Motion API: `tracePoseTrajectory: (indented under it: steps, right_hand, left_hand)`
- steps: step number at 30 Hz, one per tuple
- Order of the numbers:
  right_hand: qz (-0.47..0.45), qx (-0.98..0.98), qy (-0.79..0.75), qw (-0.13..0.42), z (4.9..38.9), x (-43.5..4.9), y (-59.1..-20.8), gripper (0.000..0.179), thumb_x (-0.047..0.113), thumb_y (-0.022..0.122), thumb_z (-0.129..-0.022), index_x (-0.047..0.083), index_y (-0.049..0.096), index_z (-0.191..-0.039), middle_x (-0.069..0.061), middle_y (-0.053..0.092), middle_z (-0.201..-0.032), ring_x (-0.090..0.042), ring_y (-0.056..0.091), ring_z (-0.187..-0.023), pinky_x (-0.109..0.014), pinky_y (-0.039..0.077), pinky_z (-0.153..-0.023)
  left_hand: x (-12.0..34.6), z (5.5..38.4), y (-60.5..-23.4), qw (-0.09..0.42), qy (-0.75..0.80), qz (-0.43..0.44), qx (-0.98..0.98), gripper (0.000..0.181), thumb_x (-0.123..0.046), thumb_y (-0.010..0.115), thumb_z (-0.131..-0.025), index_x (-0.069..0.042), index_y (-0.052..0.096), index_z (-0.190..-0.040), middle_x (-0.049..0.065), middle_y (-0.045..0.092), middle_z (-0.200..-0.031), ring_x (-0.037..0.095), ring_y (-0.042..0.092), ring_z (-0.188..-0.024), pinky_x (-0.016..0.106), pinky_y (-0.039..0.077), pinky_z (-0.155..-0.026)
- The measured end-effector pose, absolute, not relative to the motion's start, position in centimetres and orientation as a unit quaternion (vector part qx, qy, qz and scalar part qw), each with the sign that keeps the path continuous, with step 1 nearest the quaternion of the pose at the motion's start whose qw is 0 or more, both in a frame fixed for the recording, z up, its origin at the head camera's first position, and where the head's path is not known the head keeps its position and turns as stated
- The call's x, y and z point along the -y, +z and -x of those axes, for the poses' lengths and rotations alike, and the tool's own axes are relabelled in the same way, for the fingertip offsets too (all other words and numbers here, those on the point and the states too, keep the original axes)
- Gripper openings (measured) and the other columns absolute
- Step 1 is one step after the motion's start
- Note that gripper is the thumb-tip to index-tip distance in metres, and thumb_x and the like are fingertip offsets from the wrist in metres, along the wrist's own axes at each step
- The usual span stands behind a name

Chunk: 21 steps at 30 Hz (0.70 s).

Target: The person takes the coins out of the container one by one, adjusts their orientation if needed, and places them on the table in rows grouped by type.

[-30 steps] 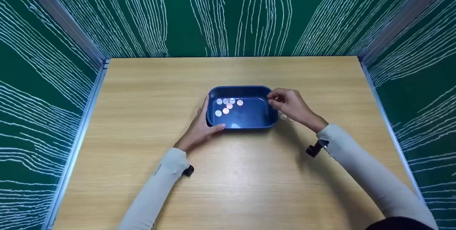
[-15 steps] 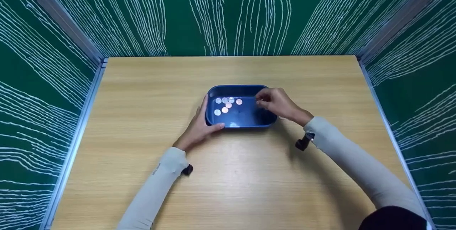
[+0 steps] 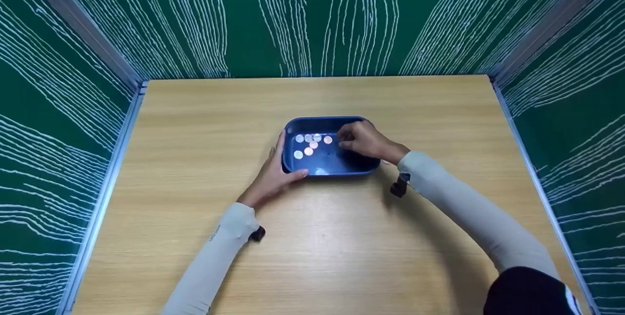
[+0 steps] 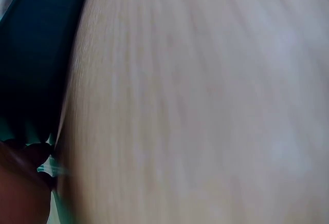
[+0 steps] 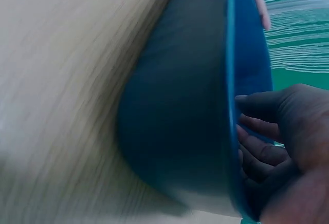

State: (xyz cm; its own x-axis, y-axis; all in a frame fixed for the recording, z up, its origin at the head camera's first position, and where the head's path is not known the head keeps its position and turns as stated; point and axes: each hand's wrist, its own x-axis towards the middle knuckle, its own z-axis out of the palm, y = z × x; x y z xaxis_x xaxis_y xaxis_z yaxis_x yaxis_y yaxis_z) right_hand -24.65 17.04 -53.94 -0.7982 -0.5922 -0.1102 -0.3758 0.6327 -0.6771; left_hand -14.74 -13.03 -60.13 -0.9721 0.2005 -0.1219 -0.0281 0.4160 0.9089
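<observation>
A blue plastic tray (image 3: 322, 171) with raised walls sits mid-table. Inside, towards its left, lie several coins (image 3: 313, 144), some silvery and some coppery. My left hand (image 3: 272, 174) grips the tray's left end, thumb along the front rim and fingers along the left wall. Over the tray's right half is my right hand (image 3: 365, 140), its bent thumb and fingers reaching down just right of a copper coin (image 3: 327, 139). In the right wrist view the tray's wall (image 5: 175, 95) covers the fingertips, and I cannot tell whether they hold a coin.
Outside the tray's right front corner a sliver of a coin (image 3: 385, 162) shows beneath my right wrist. The wooden table (image 3: 312, 256) is bounded by green walls (image 3: 244, 22) with white wavy lines. A small black camera (image 3: 400, 185) hangs off my right sleeve.
My right hand has moved left from the tray's right rim to over its inside. The left hand and the visible coins in the tray stay as they were.
</observation>
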Motion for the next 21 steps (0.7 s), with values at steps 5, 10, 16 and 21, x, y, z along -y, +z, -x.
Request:
tracePoseTrajectory:
  steps: [5, 10, 16, 21]
  right_hand:
    - [0.287, -0.893, -0.301, 0.173, 25.3, -16.2, -54.6, 0.027, 0.005, 0.075, -0.103, -0.006, 0.077, -0.128, -0.019, 0.08, -0.119, -0.029, 0.077, -0.103, -0.049, 0.063, -0.096]
    - [0.306, -0.895, -0.277, 0.168, 26.1, -15.2, -55.2, 0.027, 0.007, 0.076, -0.103, -0.004, 0.078, -0.128, -0.018, 0.08, -0.115, -0.026, 0.076, -0.098, -0.045, 0.063, -0.09]
    - [0.311, -0.893, -0.277, 0.173, 26.6, -14.5, -55.9, 0.024, 0.007, 0.075, -0.103, -0.002, 0.079, -0.125, -0.015, 0.079, -0.11, -0.023, 0.072, -0.092, -0.042, 0.061, -0.084]
    - [0.306, -0.892, -0.28, 0.181, 26.9, -14.3, -56.2, 0.025, 0.007, 0.073, -0.105, -0.001, 0.077, -0.128, -0.017, 0.079, -0.118, -0.025, 0.075, -0.1, -0.044, 0.063, -0.091]
  left_hand:
    - [13.0, 14.7, -60.1, 0.107, 0.537, -0.052, -0.835, 0.127, -0.049, 0.091, -0.09, -0.055, -0.004, -0.173, 0.012, 0.013, -0.184, 0.048, 0.02, -0.165, 0.071, 0.024, -0.128]
    - [13.1, 14.8, -60.0, 0.097, 0.538, -0.057, -0.835, 0.129, -0.045, 0.092, -0.088, -0.045, -0.001, -0.177, 0.017, 0.014, -0.183, 0.05, 0.009, -0.167, 0.071, 0.018, -0.129]
    - [13.0, 14.8, -60.0, 0.096, 0.536, -0.059, -0.837, 0.13, -0.045, 0.093, -0.088, -0.042, -0.001, -0.178, 0.019, 0.014, -0.183, 0.05, 0.005, -0.167, 0.072, 0.017, -0.129]
    - [13.0, 14.8, -60.1, 0.1, 0.536, -0.055, -0.836, 0.13, -0.046, 0.093, -0.088, -0.046, -0.002, -0.177, 0.018, 0.014, -0.183, 0.05, 0.006, -0.167, 0.072, 0.018, -0.129]
